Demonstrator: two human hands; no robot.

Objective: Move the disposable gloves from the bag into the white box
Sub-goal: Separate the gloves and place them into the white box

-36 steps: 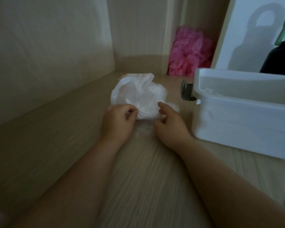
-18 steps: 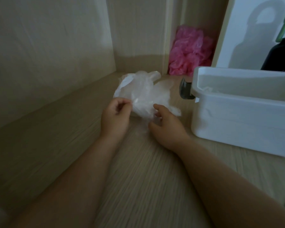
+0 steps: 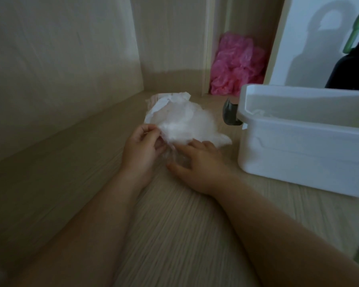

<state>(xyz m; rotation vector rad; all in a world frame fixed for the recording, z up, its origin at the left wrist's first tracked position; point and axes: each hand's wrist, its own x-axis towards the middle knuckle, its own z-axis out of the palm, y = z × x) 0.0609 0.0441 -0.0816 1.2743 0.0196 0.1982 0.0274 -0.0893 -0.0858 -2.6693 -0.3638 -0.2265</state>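
Pinching the glove bag (image 3: 180,123) with left hand (image 3: 141,148) fingers (image 3: 150,130), pressing it with the flat, open right hand (image 3: 197,164), on the surface (image 3: 174,228) beside the white box (image 3: 298,146). Could tear and spill if yanked.

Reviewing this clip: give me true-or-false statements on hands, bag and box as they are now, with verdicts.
1. The left hand pinches the bag of gloves. True.
2. The white box stands left of the bag. False: it stands to the right.
3. The pink bundle lies inside the white box. False: it sits in the recess behind.
4. The right hand reaches into the box. False: it rests at the bag's near edge.
5. The bag lies on the wooden surface, outside the box. True.
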